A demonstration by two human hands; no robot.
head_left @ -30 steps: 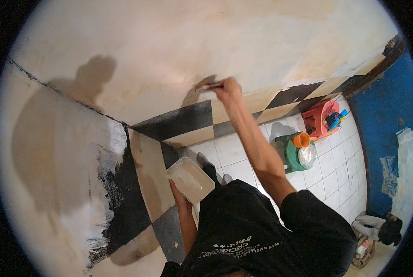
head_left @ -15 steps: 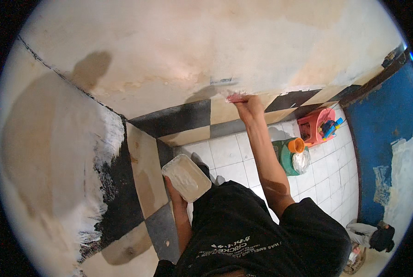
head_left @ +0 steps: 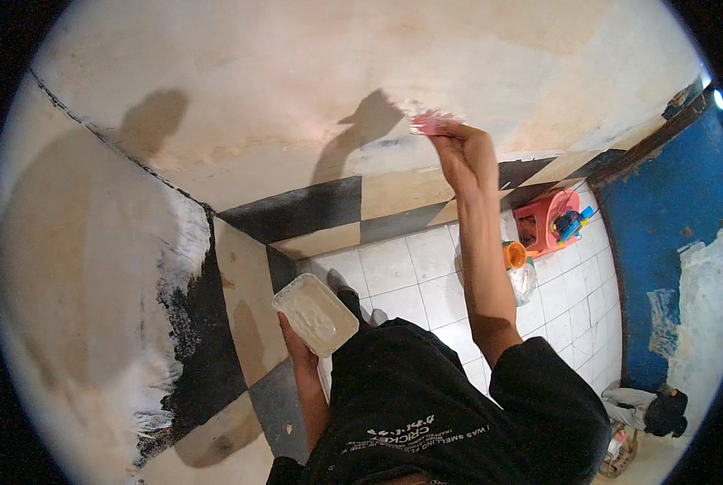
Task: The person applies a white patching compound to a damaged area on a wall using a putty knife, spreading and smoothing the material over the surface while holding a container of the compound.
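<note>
Brush (head_left: pixel 436 124), reddish and blurred, pinched in the right hand (head_left: pixel 468 158) at the pale wall (head_left: pixel 281 105), above the checkered band (head_left: pixel 305 206). It has risen from the band's top edge, so the stroke now seems to cross plain wall; contact is unclear. Well apart, the left hand (head_left: pixel 298 346) grips a tub (head_left: pixel 341 325) of whitish paste (head_left: pixel 311 314), in front of the band.

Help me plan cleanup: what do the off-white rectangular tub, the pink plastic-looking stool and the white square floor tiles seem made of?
Off-white rectangular tub in the left hand: probably matte plastic, from its thin rim and rounded corners.
Pink plastic-looking stool: likely smooth moulded plastic, given its even colour.
White square floor tiles: probably ceramic, with regular joints; glazing is hard to confirm.
</note>
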